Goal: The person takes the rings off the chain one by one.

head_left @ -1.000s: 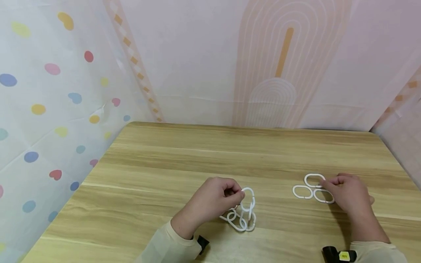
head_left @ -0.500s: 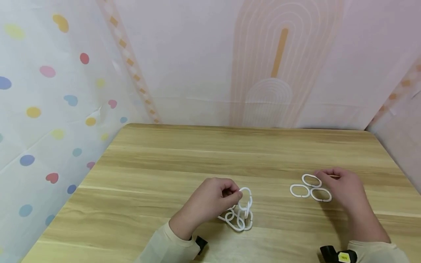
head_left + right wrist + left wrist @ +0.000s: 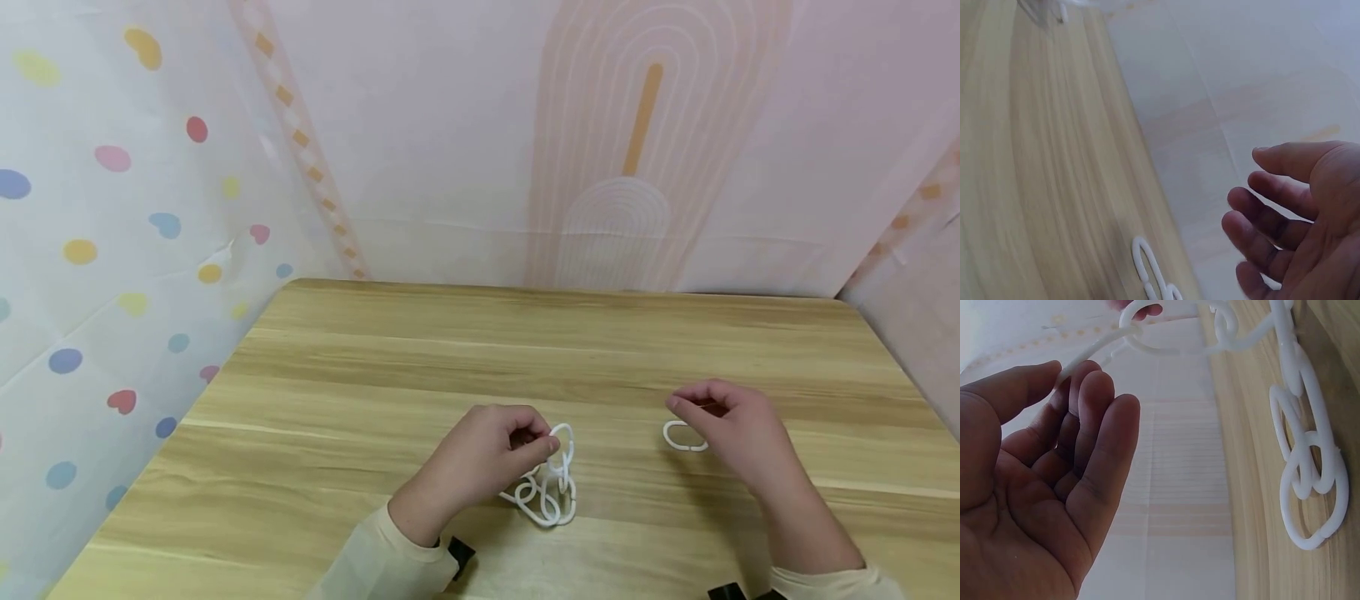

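Note:
My left hand (image 3: 487, 454) pinches a white plastic chain link (image 3: 1092, 349) between thumb and fingertips. From it hangs a chain of several joined links (image 3: 1320, 425), whose lower loops bunch near the table in the head view. My right hand (image 3: 742, 437) hovers above the table to the right, fingers loosely bent. In the right wrist view nothing sits between its thumb and fingers. A loose white oval link (image 3: 686, 449) lies below its fingertips, and the hand hides whatever lies farther right of that link. Part of another link shows beside it in the right wrist view.
The wood-grain table (image 3: 420, 350) spreads beneath both hands. Behind it hangs a pale curtain (image 3: 450, 150) with arch patterns, and a dotted one (image 3: 97, 292) hangs at the left. Black wrist mounts (image 3: 461, 557) sit at the sleeves.
My right hand has moved left from the right side of the loose links and now covers two of the three. The left hand holds the chain at about the same spot.

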Tool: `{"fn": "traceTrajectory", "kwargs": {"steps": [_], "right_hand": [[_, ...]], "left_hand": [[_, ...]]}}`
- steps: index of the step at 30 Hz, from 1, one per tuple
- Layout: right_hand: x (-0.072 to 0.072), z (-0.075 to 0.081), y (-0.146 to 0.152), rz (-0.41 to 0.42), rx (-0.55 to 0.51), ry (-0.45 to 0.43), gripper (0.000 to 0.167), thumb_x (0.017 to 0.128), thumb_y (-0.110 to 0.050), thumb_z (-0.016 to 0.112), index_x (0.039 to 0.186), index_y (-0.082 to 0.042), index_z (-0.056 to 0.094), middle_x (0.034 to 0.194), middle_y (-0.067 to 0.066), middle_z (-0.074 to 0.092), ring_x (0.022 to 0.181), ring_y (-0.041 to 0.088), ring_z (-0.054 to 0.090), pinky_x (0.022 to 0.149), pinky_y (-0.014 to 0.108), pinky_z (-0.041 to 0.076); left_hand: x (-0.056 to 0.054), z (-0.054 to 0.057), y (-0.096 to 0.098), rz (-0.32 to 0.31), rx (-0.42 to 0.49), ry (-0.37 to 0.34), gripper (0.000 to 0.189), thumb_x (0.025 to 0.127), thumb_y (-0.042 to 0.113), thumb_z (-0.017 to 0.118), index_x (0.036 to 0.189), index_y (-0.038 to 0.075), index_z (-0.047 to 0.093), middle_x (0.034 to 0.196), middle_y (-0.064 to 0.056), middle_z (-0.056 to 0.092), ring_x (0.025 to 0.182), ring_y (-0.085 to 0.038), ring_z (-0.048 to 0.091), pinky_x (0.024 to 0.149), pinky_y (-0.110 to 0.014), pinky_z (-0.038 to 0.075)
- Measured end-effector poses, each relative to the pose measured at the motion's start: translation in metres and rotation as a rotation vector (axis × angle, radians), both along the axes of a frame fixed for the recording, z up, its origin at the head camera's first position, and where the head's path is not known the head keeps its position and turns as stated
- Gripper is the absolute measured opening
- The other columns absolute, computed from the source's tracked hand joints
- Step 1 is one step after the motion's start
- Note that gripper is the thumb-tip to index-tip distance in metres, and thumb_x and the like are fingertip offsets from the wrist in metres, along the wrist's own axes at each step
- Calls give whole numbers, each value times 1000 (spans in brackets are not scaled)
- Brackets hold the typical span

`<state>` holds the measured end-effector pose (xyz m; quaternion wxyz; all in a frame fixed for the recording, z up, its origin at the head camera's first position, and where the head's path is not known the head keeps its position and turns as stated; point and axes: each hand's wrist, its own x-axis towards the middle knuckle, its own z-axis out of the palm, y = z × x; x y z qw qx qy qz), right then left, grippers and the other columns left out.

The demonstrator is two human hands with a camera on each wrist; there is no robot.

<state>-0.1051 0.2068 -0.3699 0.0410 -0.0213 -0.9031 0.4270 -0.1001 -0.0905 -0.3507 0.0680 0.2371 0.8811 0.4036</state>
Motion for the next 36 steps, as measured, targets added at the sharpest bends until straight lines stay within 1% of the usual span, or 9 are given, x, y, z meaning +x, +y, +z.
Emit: {"fn": "traceTrajectory", "kwargs": {"steps": [5, 10, 17, 23, 25, 27, 30, 33, 36], "right_hand": [[4, 4, -9, -10, -24, 33, 27, 93, -33, 73, 106, -10, 76, 98, 1, 74, 82, -1, 61, 68, 19, 49], [11, 8, -27, 60, -84, 113, 20, 90, -22, 78, 105, -8, 76, 99, 4, 74, 82, 3, 64, 66, 19, 53], [20, 8, -54, 100, -68, 210, 9, 88, -16, 80, 96, -16, 78, 96, -4, 74, 86, 7, 67, 72, 22, 54], [28, 8, -69, 136, -56, 284, 13, 86, -13, 81, 95, -21, 78, 94, -11, 72, 86, 7, 65, 73, 26, 54], [30, 7, -72, 175, -38, 336, 17, 83, -12, 83, 95, -22, 78, 94, -13, 72, 85, 7, 64, 72, 27, 54], [31, 6, -76, 231, -18, 403, 21, 79, -9, 85, 95, -21, 78, 93, -13, 71, 83, 7, 63, 70, 28, 54], [32, 3, -79, 318, 9, 467, 23, 76, -7, 87, 94, -19, 78, 91, -14, 70, 77, 5, 61, 65, 26, 53], [33, 1, -80, 404, 1, 448, 20, 78, -6, 85, 91, -19, 78, 88, -15, 69, 73, 0, 58, 61, 24, 52], [35, -1, -81, 446, 1, 409, 20, 79, -4, 83, 88, -20, 77, 85, -17, 66, 70, -2, 56, 59, 22, 50]], "left_hand": [[-1, 0, 1, -8, 1, 11, 15, 96, 23, 68, 81, 20, 69, 68, 15, 57, 60, -2, 49, 61, -23, 46], [-1, 1, 1, -9, -12, 19, 14, 95, 22, 69, 82, 20, 70, 69, 15, 58, 61, -1, 50, 61, -23, 46], [-1, -1, 2, -27, -8, 17, 11, 95, 21, 70, 84, 19, 72, 73, 15, 63, 64, -1, 54, 63, -23, 48], [-1, -3, 1, -69, -23, 17, 10, 95, 21, 70, 86, 19, 72, 76, 14, 65, 66, -3, 57, 63, -23, 49], [-1, -3, 2, -95, -41, 29, 10, 95, 20, 70, 86, 18, 72, 76, 14, 65, 66, -3, 57, 62, -22, 48], [-2, -4, 2, -127, -80, 64, 10, 95, 19, 70, 86, 18, 73, 77, 14, 65, 66, -1, 56, 62, -20, 48], [-2, -5, 4, -175, -135, 123, 8, 95, 19, 71, 88, 17, 74, 79, 13, 66, 68, 3, 55, 63, -18, 47], [-2, -7, 5, -205, -158, 152, 6, 94, 18, 71, 90, 16, 74, 79, 13, 66, 69, 4, 54, 64, -16, 46], [-1, -8, 5, -219, -160, 164, 5, 93, 18, 72, 90, 16, 75, 79, 13, 65, 69, 4, 54, 64, -15, 46]]}}
